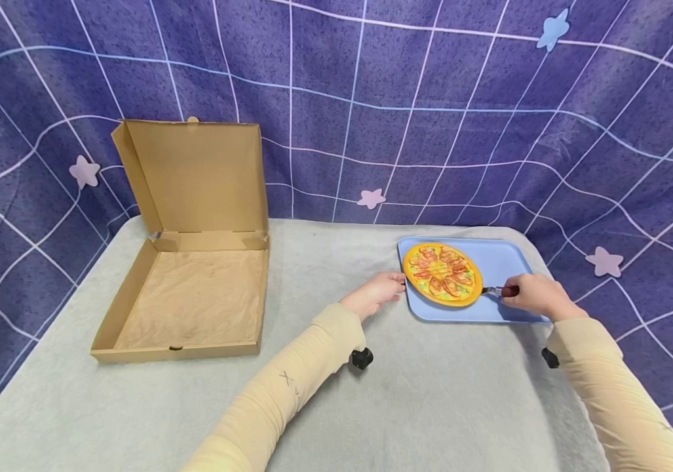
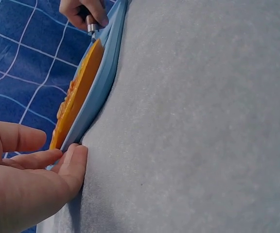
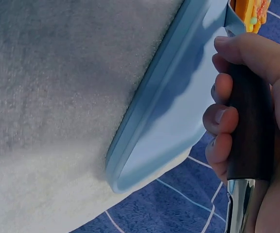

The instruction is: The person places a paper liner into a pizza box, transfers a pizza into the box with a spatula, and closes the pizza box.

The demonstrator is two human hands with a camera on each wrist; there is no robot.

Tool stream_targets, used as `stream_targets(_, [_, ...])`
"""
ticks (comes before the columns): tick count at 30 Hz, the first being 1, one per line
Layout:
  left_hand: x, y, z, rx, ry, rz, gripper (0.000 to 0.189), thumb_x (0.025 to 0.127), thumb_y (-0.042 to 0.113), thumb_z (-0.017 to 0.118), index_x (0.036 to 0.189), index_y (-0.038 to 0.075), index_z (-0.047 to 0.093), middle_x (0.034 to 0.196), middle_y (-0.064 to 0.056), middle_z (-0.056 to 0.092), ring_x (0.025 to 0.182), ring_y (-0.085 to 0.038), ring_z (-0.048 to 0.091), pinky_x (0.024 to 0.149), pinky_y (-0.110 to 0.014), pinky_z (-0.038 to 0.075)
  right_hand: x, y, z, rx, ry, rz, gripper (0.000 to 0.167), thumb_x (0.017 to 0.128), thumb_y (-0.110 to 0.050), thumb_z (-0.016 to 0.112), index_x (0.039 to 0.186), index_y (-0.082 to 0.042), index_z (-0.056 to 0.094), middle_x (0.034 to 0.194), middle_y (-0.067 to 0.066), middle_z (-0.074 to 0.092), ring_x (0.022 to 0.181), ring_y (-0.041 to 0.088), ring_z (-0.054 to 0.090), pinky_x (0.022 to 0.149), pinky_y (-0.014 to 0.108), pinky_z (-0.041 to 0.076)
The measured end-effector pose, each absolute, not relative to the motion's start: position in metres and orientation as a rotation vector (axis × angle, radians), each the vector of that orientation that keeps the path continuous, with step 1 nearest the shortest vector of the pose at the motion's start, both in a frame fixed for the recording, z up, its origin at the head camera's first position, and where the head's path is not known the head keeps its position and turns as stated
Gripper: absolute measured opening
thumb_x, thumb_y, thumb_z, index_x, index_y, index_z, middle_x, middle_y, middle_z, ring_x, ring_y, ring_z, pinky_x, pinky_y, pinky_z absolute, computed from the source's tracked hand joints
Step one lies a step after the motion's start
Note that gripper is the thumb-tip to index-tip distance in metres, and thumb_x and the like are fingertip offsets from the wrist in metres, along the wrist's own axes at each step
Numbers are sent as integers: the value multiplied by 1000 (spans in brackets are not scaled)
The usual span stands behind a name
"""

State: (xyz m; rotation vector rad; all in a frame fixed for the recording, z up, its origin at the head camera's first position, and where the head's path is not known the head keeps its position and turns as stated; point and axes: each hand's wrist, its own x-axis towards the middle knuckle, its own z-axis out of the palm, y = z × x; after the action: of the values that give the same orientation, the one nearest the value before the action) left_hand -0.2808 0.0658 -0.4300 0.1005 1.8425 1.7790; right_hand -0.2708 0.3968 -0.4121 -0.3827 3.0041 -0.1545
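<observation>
A toy pizza (image 1: 442,274) with an orange rim lies over the left half of the blue tray (image 1: 510,252). My right hand (image 1: 533,295) grips the dark handle (image 3: 251,116) of a pizza server, its metal neck (image 1: 491,291) running to the pizza's right edge. The blade is hidden under the pizza. In the left wrist view the pizza (image 2: 79,92) appears edge-on, its far side close to the server. My left hand (image 1: 379,292) is at the tray's left rim, fingertips (image 2: 74,158) right beside the pizza's edge, fingers loosely extended.
An open cardboard pizza box (image 1: 177,354) stands on the left of the grey-covered table (image 1: 336,255), its lid (image 1: 203,174) upright and brown paper (image 1: 194,295) lining it. A purple grid-patterned curtain (image 1: 324,98) hangs behind the table.
</observation>
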Motion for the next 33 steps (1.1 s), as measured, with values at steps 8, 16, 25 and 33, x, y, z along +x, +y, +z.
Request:
stream_targets(8, [-290, 71, -447, 98, 1875, 1789, 47, 91, -7, 41, 138, -8, 40, 143, -18, 43, 128, -28, 45, 104, -37, 42, -276, 393, -415, -466, 3040, -126, 8, 74, -25, 73, 74, -19, 67, 67, -9, 59, 59, 11, 47, 54, 31, 41])
stream_targets(16, [-288, 71, -446, 93, 1925, 1740, 47, 92, -4, 42, 139, -4, 41, 142, -16, 45, 125, -26, 48, 101, -32, 44, -275, 392, -418, -464, 3083, -123, 9, 75, -28, 74, 72, -21, 69, 68, -9, 64, 59, 10, 53, 57, 39, 47])
stream_targets(25, [-287, 71, -444, 84, 1922, 1711, 48, 92, -2, 41, 140, -3, 40, 142, -15, 46, 125, -27, 49, 102, -32, 44, -271, 392, -417, -461, 3101, -146, 10, 74, -27, 75, 70, -21, 68, 67, -10, 63, 59, 10, 52, 57, 37, 46])
stream_targets(33, [-289, 71, -444, 75, 1905, 1711, 48, 93, -2, 40, 141, -3, 39, 143, -15, 45, 127, -27, 47, 103, -32, 42, -270, 393, -416, -453, 3112, -167, 10, 74, -29, 75, 71, -22, 68, 68, -9, 64, 61, 10, 53, 56, 39, 47])
